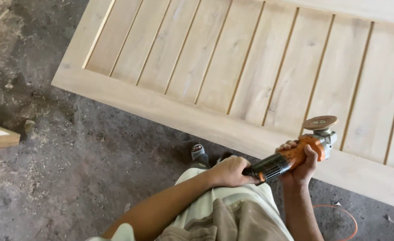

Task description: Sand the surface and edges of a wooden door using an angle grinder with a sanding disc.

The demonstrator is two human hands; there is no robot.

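Right hand (300,164) is closed around the orange angle grinder (295,154) body nearest the upturned sanding disc (320,122), left hand (229,172) closed at its rear, the long axis angled toward the slatted wooden door panel (250,67) just beyond.

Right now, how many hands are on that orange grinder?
2. The left hand grips the rear end of the orange grinder; the right hand wraps its body just behind the sanding disc.
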